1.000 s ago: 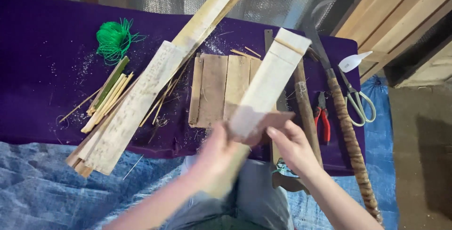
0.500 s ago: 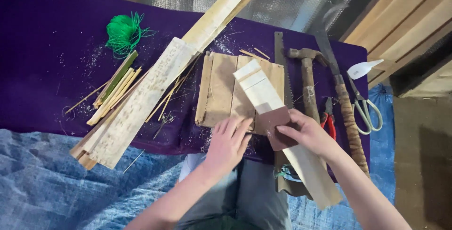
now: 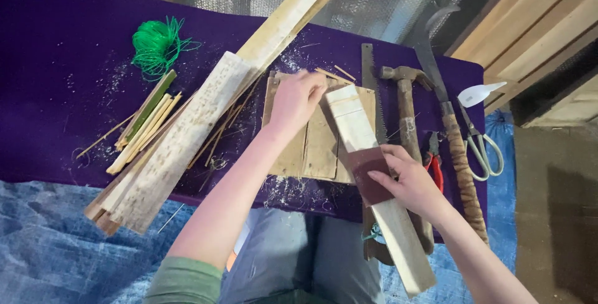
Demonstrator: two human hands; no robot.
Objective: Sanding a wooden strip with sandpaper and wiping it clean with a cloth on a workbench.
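A long pale bamboo slat (image 3: 358,133) lies slanted over a brown wooden board (image 3: 311,145) on the purple cloth. My left hand (image 3: 298,98) rests on the slat's far end and holds it down. My right hand (image 3: 408,182) presses a dark reddish-brown piece of sandpaper (image 3: 367,170) against the slat's middle. The slat's near end (image 3: 408,254) juts out over my lap.
More split bamboo slats (image 3: 187,136) and thin strips (image 3: 146,123) lie at the left, next to a bundle of green cord (image 3: 156,45). At the right lie a saw (image 3: 369,76), a hammer (image 3: 408,114), red pliers (image 3: 436,164), a wrapped-handle blade (image 3: 458,154) and scissors (image 3: 483,145). A blue tarp (image 3: 56,248) covers the floor.
The slat came down from a raised, steep position onto the board. My left hand moved up from the near edge to its far end. My right hand stayed on the sandpaper.
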